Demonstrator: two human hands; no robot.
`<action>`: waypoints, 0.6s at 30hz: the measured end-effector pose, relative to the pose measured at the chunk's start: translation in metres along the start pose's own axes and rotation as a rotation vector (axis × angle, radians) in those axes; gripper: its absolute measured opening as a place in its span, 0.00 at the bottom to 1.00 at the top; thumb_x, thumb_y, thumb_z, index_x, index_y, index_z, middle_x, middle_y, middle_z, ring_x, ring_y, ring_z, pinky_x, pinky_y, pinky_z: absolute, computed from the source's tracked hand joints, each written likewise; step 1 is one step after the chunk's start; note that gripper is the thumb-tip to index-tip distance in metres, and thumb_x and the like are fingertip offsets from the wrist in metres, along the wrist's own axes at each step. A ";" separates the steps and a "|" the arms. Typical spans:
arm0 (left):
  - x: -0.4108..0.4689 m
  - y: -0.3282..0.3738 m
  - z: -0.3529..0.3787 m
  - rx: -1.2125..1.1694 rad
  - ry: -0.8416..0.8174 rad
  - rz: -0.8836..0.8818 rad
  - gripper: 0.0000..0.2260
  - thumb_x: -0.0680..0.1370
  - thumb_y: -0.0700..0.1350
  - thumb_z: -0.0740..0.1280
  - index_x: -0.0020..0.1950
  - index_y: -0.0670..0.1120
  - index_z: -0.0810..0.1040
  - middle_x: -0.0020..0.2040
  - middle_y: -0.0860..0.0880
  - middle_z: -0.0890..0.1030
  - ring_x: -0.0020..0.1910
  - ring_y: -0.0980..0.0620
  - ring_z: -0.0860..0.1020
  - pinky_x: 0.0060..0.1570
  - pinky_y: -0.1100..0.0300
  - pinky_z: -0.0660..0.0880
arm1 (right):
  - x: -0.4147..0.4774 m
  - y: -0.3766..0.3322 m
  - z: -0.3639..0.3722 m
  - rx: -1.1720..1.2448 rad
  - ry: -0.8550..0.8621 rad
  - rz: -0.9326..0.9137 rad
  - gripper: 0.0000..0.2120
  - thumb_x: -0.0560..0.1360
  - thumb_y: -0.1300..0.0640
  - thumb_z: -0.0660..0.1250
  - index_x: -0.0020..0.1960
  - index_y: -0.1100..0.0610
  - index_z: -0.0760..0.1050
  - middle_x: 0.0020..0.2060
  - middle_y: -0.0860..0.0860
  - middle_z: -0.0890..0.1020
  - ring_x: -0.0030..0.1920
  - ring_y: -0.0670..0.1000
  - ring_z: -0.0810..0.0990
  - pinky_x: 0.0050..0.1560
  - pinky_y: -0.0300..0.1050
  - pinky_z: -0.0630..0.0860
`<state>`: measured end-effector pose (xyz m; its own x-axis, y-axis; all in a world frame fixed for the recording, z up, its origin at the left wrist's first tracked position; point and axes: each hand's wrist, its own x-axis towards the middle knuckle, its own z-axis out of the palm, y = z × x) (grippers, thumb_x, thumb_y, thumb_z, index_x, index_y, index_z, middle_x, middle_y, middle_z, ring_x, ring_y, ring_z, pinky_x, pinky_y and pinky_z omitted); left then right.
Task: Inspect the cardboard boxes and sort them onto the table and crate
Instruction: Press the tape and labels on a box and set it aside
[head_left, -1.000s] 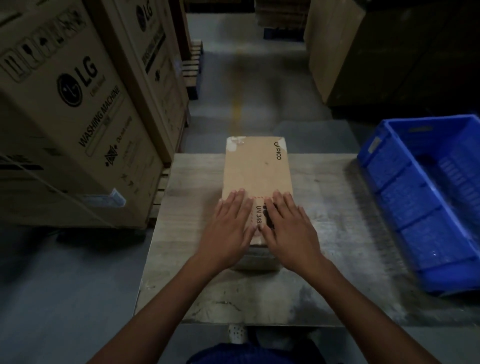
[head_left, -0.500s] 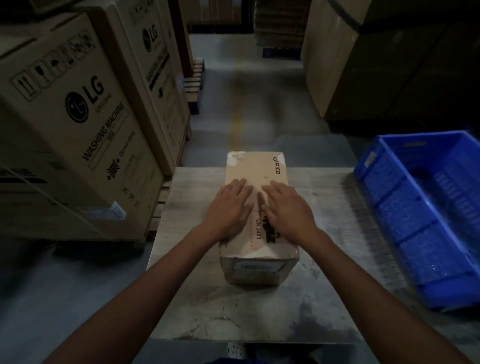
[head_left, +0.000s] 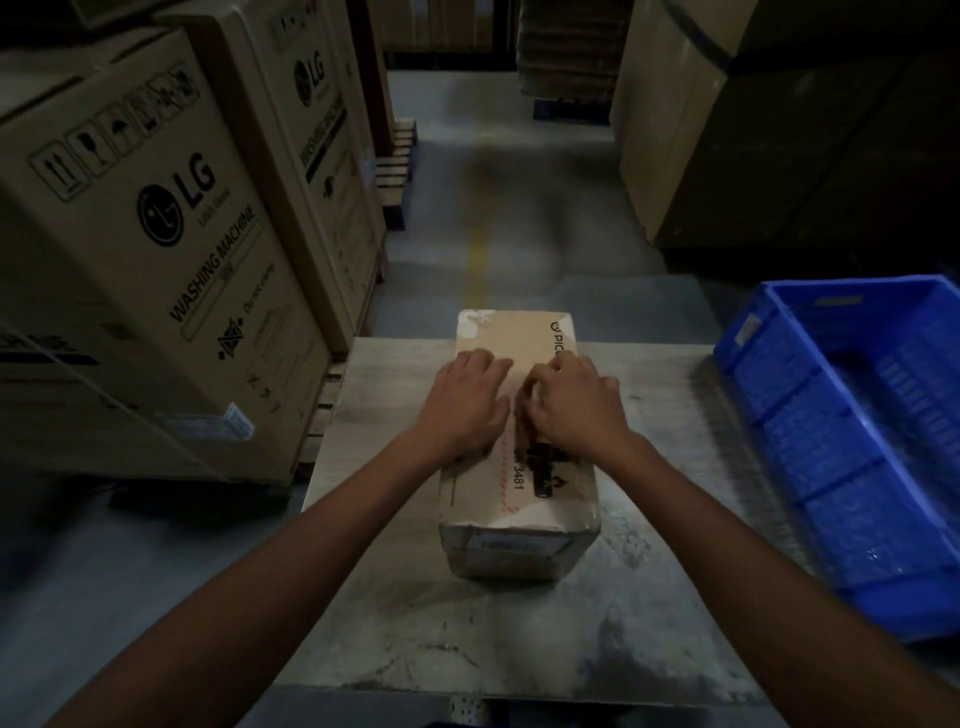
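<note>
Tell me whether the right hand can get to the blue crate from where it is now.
Probably yes. The right hand rests on the cardboard box. The blue crate lies to its right, open side up, and only bare table shows between them.

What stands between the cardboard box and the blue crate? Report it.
Nothing visible does. The brown cardboard box lies on the grey table, left hand and right hand on its top; no object shows between it and the blue plastic crate to its right.
</note>
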<state>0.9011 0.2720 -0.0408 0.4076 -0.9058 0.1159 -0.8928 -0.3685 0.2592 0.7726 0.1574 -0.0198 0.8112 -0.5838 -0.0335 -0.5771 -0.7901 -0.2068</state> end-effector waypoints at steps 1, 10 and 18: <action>0.007 -0.004 0.001 -0.005 0.015 -0.016 0.22 0.81 0.50 0.59 0.75 0.46 0.66 0.73 0.42 0.68 0.73 0.44 0.65 0.72 0.48 0.63 | 0.008 -0.002 0.002 0.012 -0.025 0.009 0.21 0.82 0.41 0.58 0.71 0.49 0.69 0.72 0.55 0.69 0.72 0.57 0.66 0.67 0.61 0.67; 0.022 -0.016 0.014 0.054 -0.031 -0.047 0.22 0.83 0.54 0.53 0.75 0.48 0.66 0.78 0.44 0.64 0.77 0.44 0.61 0.71 0.41 0.64 | 0.016 0.013 0.026 -0.080 -0.031 -0.072 0.29 0.81 0.34 0.50 0.78 0.46 0.59 0.79 0.52 0.59 0.78 0.56 0.56 0.72 0.67 0.62; 0.060 -0.021 0.013 0.065 -0.023 -0.063 0.22 0.83 0.55 0.53 0.73 0.45 0.67 0.76 0.41 0.65 0.75 0.41 0.62 0.72 0.42 0.63 | 0.052 0.021 0.023 -0.012 0.052 -0.005 0.27 0.83 0.39 0.52 0.77 0.51 0.63 0.77 0.56 0.64 0.77 0.58 0.61 0.72 0.59 0.65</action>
<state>0.9422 0.2229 -0.0516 0.4597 -0.8846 0.0787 -0.8763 -0.4374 0.2020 0.8048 0.1149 -0.0483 0.8081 -0.5887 0.0188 -0.5745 -0.7948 -0.1956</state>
